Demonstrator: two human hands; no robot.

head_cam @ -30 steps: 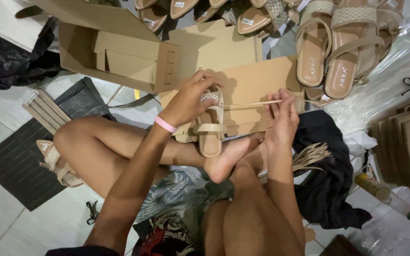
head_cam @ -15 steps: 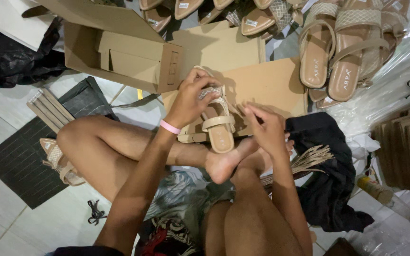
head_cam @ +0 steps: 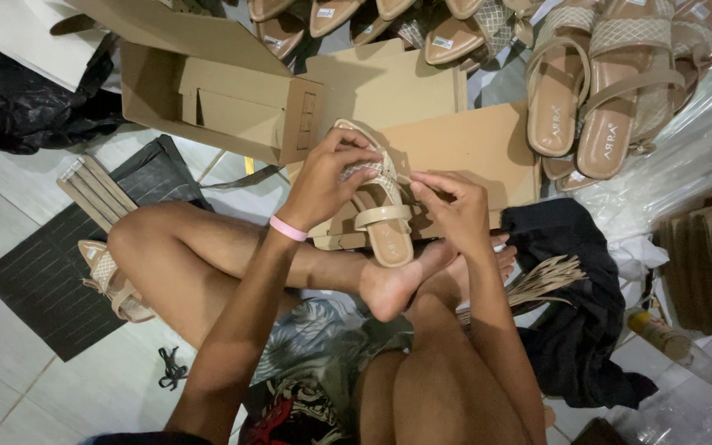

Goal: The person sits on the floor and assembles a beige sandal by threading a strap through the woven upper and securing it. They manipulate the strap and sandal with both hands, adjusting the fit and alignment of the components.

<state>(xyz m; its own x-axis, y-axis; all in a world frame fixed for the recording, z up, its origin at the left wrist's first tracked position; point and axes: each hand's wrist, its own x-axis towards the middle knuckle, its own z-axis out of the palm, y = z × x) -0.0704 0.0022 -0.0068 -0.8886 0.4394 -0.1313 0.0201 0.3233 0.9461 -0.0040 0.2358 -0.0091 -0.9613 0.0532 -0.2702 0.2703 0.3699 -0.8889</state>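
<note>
My crossed legs (head_cam: 306, 272) fill the foreground, bare foot (head_cam: 393, 284) tucked under. Just above it, my left hand (head_cam: 327, 181) wraps over the beige sandal (head_cam: 381, 218), fingers curled around its woven strap. My right hand (head_cam: 451, 206) pinches the sandal's side, fingertips pressed together on it. The sandal sits over flat cardboard (head_cam: 471, 148). Beyond it, an open cardboard box (head_cam: 208, 99), and a row of matching sandals (head_cam: 595, 91) at the far right.

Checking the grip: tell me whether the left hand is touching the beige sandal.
Touching. The head view shows the left hand with its fingers curled over the woven strap of the beige sandal, no gap between them.
</note>
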